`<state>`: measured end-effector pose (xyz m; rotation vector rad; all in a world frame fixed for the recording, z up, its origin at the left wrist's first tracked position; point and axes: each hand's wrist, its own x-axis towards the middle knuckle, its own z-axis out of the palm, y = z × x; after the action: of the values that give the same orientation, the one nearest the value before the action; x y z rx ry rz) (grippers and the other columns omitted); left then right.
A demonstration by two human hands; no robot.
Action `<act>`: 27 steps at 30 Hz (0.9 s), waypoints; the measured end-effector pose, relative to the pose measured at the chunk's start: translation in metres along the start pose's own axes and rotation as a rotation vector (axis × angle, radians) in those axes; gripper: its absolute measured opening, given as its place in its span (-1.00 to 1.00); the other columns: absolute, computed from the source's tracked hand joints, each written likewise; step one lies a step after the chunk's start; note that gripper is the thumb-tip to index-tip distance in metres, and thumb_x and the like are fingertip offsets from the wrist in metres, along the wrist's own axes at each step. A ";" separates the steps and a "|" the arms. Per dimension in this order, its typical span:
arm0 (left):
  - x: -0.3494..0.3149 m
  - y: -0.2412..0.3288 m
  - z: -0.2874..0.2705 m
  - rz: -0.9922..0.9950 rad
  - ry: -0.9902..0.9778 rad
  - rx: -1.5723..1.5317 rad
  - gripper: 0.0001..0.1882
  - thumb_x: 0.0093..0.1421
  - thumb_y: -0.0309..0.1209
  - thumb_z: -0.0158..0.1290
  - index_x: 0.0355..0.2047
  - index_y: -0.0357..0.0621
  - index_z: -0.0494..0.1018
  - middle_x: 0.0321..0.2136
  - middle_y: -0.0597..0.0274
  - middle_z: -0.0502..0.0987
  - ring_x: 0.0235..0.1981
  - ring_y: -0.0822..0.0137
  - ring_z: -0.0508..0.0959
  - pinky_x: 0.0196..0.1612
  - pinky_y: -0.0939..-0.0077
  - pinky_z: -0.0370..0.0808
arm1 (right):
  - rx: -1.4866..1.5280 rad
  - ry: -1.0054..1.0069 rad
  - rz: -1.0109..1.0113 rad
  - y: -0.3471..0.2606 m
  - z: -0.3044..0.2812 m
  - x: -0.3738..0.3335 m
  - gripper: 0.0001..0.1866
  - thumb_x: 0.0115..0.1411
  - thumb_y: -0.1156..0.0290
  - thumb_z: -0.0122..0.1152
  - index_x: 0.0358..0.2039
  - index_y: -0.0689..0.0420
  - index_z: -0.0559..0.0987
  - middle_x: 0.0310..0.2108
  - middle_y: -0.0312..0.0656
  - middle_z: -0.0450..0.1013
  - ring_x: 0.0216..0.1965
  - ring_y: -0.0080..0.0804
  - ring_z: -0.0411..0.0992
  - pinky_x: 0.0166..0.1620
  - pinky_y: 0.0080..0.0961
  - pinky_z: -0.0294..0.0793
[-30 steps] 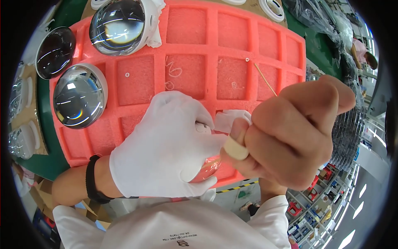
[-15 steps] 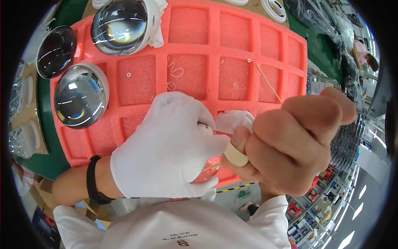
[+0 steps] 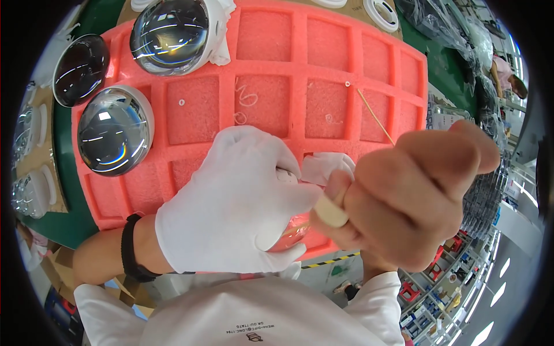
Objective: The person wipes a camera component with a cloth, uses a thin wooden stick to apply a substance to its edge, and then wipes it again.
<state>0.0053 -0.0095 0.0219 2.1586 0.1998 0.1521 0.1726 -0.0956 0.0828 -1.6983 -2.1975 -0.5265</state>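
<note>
My left hand, in a white glove, is curled over the middle of the red foam tray. Its fingers close around a small white part, of which only a bit shows between thumb and forefinger. Close to my left hand's fingertips lies a crumpled white cloth. My bare right hand is closed in a fist near the camera, just right of the glove. A cream finger cot covers one fingertip. What the right fingers pinch is hidden.
Glass domes with white housings stand at the tray's left, beside a dark dome. A thin wooden stick and small white washers lie in the tray. Plastic-wrapped goods sit at far right.
My right hand has shifted slightly, and its finger cot looks blurred and more tilted. The left hand keeps its grip. The view has moved a little.
</note>
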 end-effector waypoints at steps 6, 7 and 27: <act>-0.003 0.000 -0.001 0.014 0.006 0.014 -0.45 -0.22 -0.19 0.38 -0.17 -0.03 0.53 -0.14 0.19 0.37 -0.11 0.07 0.33 0.06 0.12 0.22 | 0.042 0.003 -0.009 0.001 0.003 -0.003 -0.74 -0.35 0.38 0.38 -0.76 -0.03 0.38 -0.64 -0.41 0.30 -0.49 -0.36 0.19 -0.29 -0.29 0.02; -0.003 0.000 -0.001 -0.030 -0.015 0.005 -0.45 -0.23 -0.19 0.39 -0.17 -0.03 0.54 -0.15 0.20 0.38 -0.12 0.09 0.33 0.06 0.13 0.22 | 0.039 0.002 -0.010 0.007 0.006 -0.001 -0.74 -0.35 0.38 0.38 -0.76 -0.03 0.38 -0.64 -0.41 0.30 -0.49 -0.36 0.19 -0.29 -0.29 0.02; -0.002 0.002 -0.002 0.009 0.005 -0.004 -0.54 -0.21 -0.18 0.39 -0.27 -0.03 0.57 -0.18 0.20 0.40 -0.13 0.12 0.34 0.07 0.19 0.24 | 0.255 0.408 -0.241 0.019 0.042 -0.017 -0.78 -0.41 0.29 0.35 -0.76 -0.01 0.44 -0.67 -0.42 0.30 -0.51 -0.34 0.15 -0.29 -0.28 0.01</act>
<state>0.0026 -0.0095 0.0245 2.1555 0.1926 0.1624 0.1946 -0.0859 0.0397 -1.0929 -2.0700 -0.5646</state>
